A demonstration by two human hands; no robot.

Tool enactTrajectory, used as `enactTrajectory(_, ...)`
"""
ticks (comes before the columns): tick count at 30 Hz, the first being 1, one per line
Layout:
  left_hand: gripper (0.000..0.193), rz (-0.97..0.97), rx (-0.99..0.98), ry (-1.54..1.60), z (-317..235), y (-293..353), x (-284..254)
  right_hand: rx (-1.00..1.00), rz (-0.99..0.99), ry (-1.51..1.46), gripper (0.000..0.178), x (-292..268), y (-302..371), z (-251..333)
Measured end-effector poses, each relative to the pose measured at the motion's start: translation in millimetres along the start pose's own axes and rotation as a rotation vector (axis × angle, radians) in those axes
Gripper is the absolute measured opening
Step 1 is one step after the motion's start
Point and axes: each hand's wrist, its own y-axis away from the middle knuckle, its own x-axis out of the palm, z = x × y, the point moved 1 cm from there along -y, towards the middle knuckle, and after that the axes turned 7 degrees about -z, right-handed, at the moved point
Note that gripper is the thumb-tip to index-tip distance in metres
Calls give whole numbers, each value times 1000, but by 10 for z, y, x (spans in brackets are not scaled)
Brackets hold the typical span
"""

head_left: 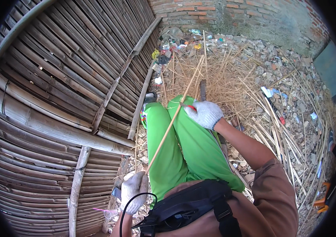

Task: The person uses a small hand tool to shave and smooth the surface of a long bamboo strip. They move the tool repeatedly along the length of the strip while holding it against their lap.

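Stick (pixel 164 139): thin, pale, slanting from near left to far right above the person's lap; near end at the left hand, far end out over the straw. Left hand (pixel 133 194): white glove, closed around the stick's near end, left of the thighs. Right hand (pixel 206 114): white glove, gripping a small tool (pixel 192 108), red where it shows, on the right knee. The tool's thin dark end reaches the stick about midway; cannot tell whether it cuts in.

Under the stick: green trousers (pixel 203 150), knees together. Black bag (pixel 191 203) at the waist, near side. Shoe (pixel 151 95) just beyond the left knee.

Beyond the knees: loose straw (pixel 235 81) over rubble (pixel 294 87). Right: pale strips (pixel 272 132) lying in a loose bundle. Left: bamboo wall (pixel 65 67). Far: brick wall (pixel 255 17), scattered litter near its foot, including a yellow bag (pixel 155 54).
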Motion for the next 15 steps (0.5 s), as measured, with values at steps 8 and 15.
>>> enactTrajectory(8,32,81,38,214,-311,-1059,707,-25,36,22,60,18,-49,-17)
enactTrajectory(15,26,-5,229,121,-318,-1190,760,-13,0,14,59,38,-35,-17)
